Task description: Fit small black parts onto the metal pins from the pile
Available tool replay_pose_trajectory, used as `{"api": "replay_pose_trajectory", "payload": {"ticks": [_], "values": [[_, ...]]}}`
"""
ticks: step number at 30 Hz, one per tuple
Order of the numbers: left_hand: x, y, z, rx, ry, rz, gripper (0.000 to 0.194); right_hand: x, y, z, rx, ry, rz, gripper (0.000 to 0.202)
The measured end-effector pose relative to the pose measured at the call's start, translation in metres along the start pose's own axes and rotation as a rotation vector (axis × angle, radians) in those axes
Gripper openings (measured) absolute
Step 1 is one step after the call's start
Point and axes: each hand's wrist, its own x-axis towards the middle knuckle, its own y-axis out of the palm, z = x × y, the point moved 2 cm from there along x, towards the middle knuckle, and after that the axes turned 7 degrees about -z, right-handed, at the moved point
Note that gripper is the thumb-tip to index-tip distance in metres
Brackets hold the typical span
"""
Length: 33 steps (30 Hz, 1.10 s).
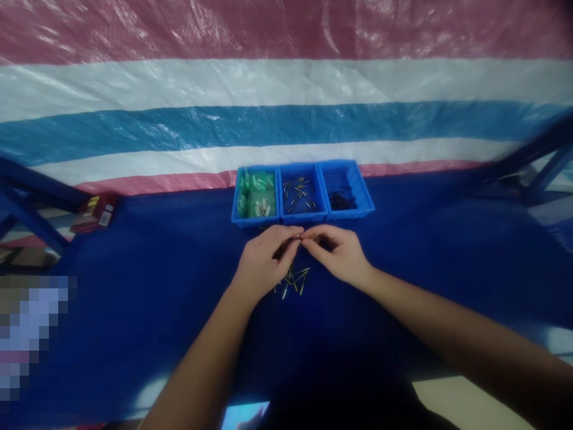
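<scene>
L hand (pixel 266 263) & R hand (pixel 342 254): thumb + forefinger of each pinching a tiny part (pixel 299 237) btwn them, mostly hidden, near the bins' front. I'd judge: light fingertip grip, ends in line, low over the slim brass-toned metal pins (pixel 301 289) on the dk-blue tabletop (pixel 416 257). Rect. blue plastic bins (pixel 304 218): L w/ white pcs (pixel 262 209) on green, mid w/ similar pins, R w/ dark pcs (pixel 342 200), too blurred to ID.

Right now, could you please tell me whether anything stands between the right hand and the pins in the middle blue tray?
Only the front wall of the middle blue tray stands between the right hand and the pins inside; I see nothing else in the way.
</scene>
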Motion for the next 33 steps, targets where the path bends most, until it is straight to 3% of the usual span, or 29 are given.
{"api": "replay_pose_trajectory", "payload": {"ticks": [16,33], "values": [[-0.0020,-0.0020,0.0055,0.062,-0.077,0.040,0.024,0.0018,-0.0007,0.0002,-0.045,-0.009,0.024,0.013],[-0.0012,-0.0007,0.0073,0.033,-0.071,0.043,0.022,0.0024,0.0007,-0.0044,-0.065,0.002,0.053,0.014]]}}
